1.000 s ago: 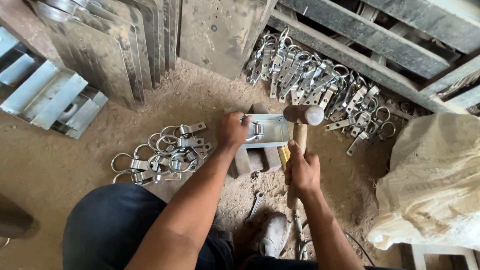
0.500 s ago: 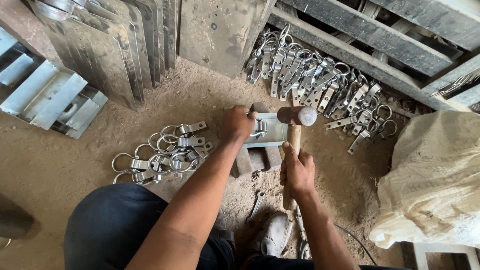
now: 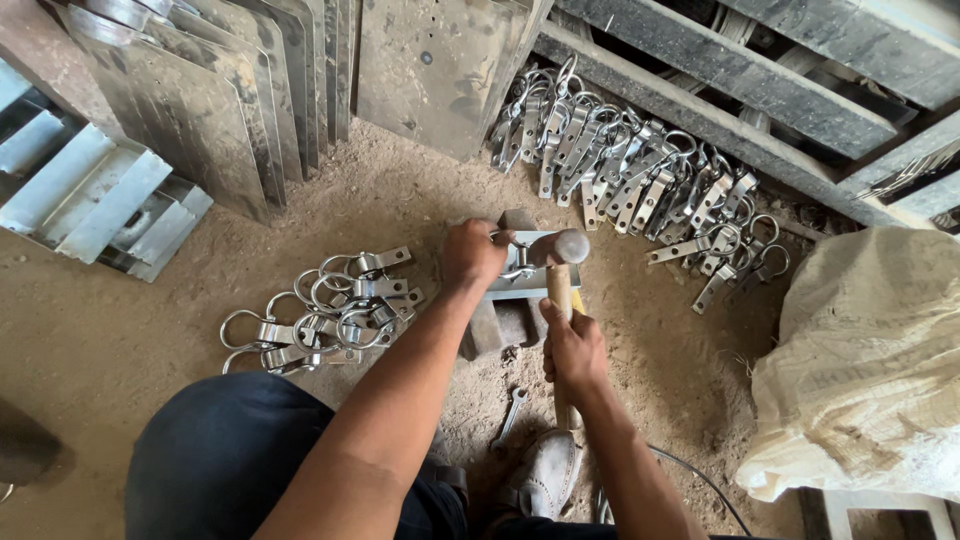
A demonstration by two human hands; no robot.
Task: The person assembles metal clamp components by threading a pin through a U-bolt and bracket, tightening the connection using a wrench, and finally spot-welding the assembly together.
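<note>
My left hand point(image 3: 472, 254) pinches a small silver metal clamp point(image 3: 516, 264) against a flat steel block point(image 3: 532, 284) that rests on bricks on the sandy floor. My right hand point(image 3: 572, 350) grips the wooden handle of a hammer point(image 3: 566, 252), whose steel head sits low over the clamp, right beside my left fingers. To the left of my left arm lies a loose pile of ring clamps point(image 3: 320, 310).
A long heap of similar clamps point(image 3: 630, 185) lies at the back beside a wooden pallet point(image 3: 720, 70). Metal sheets point(image 3: 230, 100) lean at the back left, channel sections point(image 3: 90, 195) at far left. A white sack point(image 3: 870, 360) fills the right; a spanner point(image 3: 510, 415) lies near my shoe point(image 3: 545, 475).
The hammer head has swung left and down from beside the steel block onto the clamp. My left hand has stayed on the clamp.
</note>
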